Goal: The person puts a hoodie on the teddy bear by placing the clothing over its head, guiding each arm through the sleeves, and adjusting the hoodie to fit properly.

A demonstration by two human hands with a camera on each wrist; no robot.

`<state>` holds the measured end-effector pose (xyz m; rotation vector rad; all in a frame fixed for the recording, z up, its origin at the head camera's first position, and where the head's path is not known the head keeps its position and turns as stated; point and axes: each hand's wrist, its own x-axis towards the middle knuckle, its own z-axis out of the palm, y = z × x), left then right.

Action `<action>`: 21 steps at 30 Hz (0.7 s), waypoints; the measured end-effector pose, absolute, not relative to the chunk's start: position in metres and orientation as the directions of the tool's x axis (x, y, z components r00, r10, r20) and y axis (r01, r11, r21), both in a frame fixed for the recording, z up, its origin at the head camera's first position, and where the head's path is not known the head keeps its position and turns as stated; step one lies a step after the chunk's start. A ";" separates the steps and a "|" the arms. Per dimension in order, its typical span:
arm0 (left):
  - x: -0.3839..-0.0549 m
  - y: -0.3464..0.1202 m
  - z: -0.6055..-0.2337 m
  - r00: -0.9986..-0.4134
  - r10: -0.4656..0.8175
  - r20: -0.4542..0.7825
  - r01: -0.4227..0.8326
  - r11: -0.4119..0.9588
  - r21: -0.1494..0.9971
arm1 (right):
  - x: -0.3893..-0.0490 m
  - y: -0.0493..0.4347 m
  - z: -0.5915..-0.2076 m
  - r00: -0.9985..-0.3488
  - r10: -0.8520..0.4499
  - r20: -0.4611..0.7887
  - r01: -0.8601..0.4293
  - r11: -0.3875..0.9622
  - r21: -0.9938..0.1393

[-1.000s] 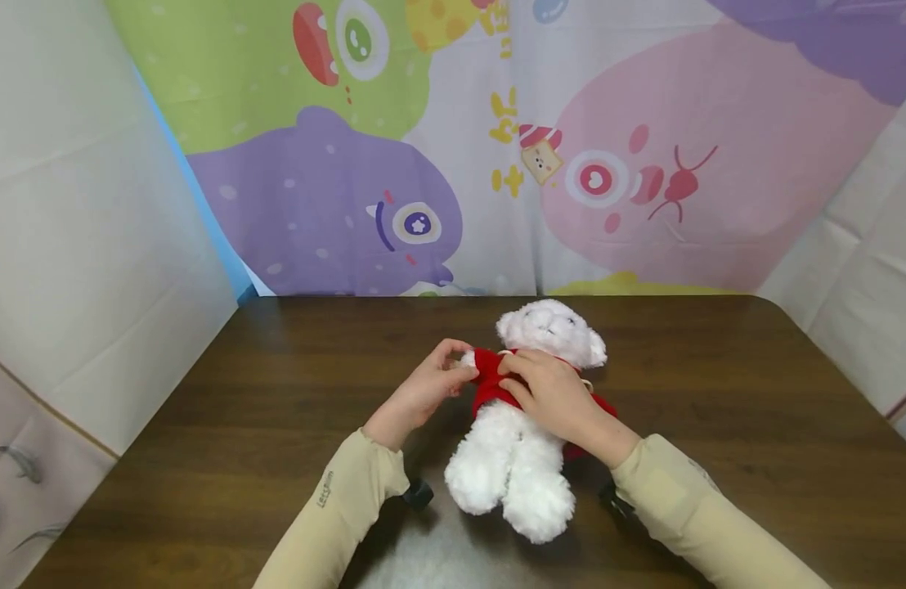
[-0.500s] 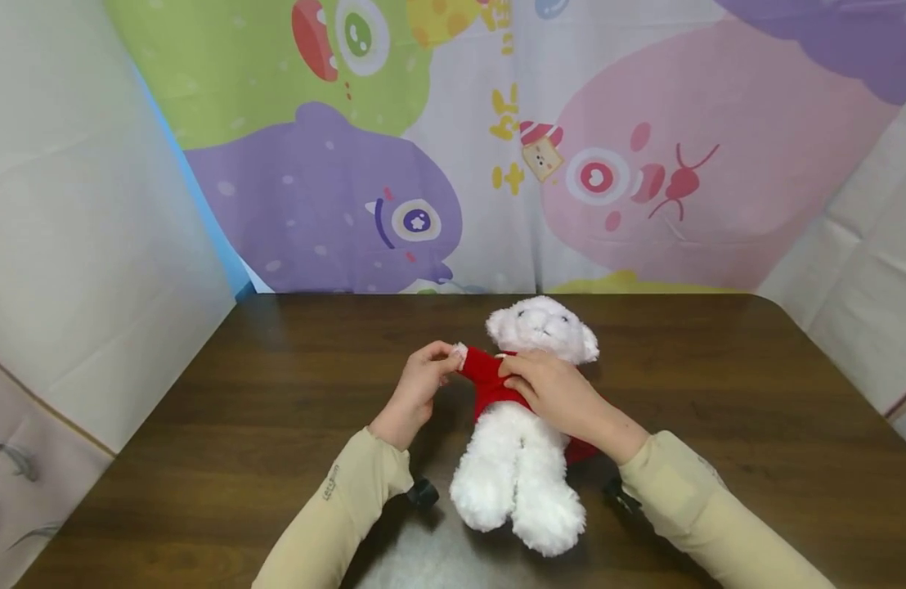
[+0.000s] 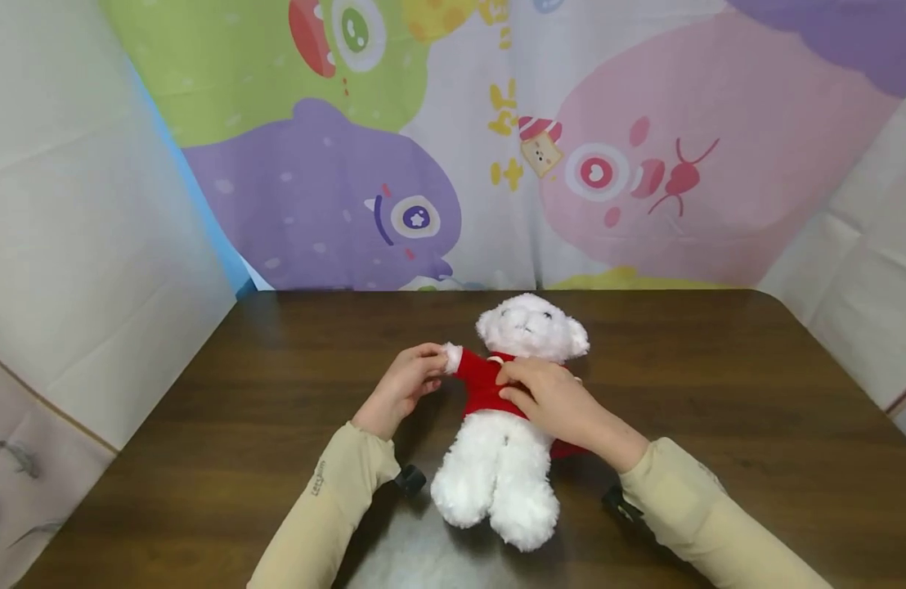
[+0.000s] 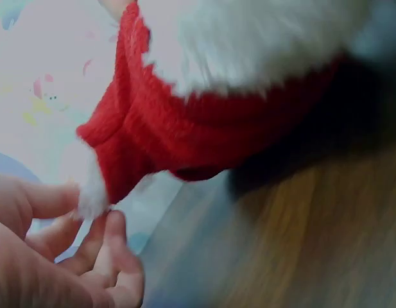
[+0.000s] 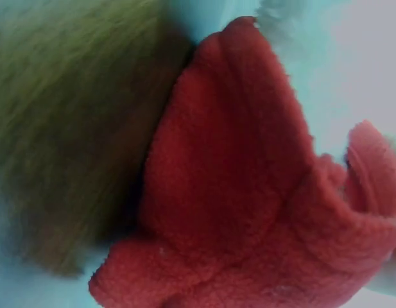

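A white teddy bear [image 3: 493, 474] lies on its back on the table, head toward the far edge. Its body is dressed in a red jacket [image 3: 477, 378] with pale loops near the neck. At the cuff, my left hand [image 3: 403, 382] pinches the bear's white paw [image 4: 92, 189], which sticks out of the sleeve. Across the chest lies my right hand [image 3: 563, 402], fingers and thumb bent onto the jacket front and gripping the cloth. Loose red cloth [image 5: 230, 167] fills much of the right wrist view. The bear's other arm is hidden behind my right hand.
The dark wooden table [image 3: 718, 393] extends around the bear. A printed cartoon curtain [image 3: 490, 229] hangs behind its far edge, with pale panels at both sides. Small black devices [image 3: 410, 480] sit under the wrists.
My left hand has drawn the sleeved arm out to the left, and more of the white paw shows past the cuff. The bear's head has shifted left. My right hand stays on the jacket.
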<state>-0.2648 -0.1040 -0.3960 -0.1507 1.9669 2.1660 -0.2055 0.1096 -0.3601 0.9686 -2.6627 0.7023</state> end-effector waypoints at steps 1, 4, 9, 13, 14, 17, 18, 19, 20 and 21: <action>-0.265 -0.105 -0.394 -0.971 0.107 -0.213 -0.221 -0.070 0.973 | -0.206 0.109 -0.360 -0.764 -0.536 0.359 -0.644 0.673 -0.364; -0.265 -0.106 -0.386 -0.966 0.155 -0.205 -0.207 0.007 0.978 | -0.209 0.108 -0.357 -0.782 -0.523 0.339 -0.622 0.694 -0.364; -0.260 -0.106 -0.378 -0.960 0.256 -0.115 -0.073 0.168 0.983 | -0.214 0.100 -0.352 -0.803 -0.495 0.332 -0.594 0.712 -0.375; -0.253 -0.103 -0.372 -0.970 0.245 0.010 0.073 0.249 0.966 | -0.221 0.092 -0.351 -0.806 -0.471 0.358 -0.584 0.731 -0.352; -0.251 -0.101 -0.371 -0.972 0.230 0.043 0.110 0.287 0.952 | -0.223 0.090 -0.352 -0.806 -0.470 0.361 -0.582 0.742 -0.333; -0.246 -0.098 -0.367 -0.967 0.196 0.161 0.234 0.445 0.865 | -0.229 0.083 -0.356 -0.793 -0.478 0.377 -0.585 0.770 -0.254; -0.245 -0.097 -0.366 -0.961 0.188 0.204 0.272 0.494 0.826 | -0.231 0.081 -0.357 -0.785 -0.483 0.388 -0.589 0.776 -0.227; -0.244 -0.095 -0.365 -0.953 0.182 0.244 0.304 0.533 0.789 | -0.231 0.079 -0.358 -0.778 -0.485 0.400 -0.591 0.781 -0.202; -0.243 -0.095 -0.364 -0.945 0.176 0.276 0.327 0.560 0.762 | -0.232 0.078 -0.359 -0.773 -0.486 0.408 -0.589 0.788 -0.177; -0.242 -0.094 -0.363 -0.938 0.173 0.302 0.345 0.574 0.743 | -0.232 0.077 -0.360 -0.770 -0.486 0.413 -0.585 0.796 -0.156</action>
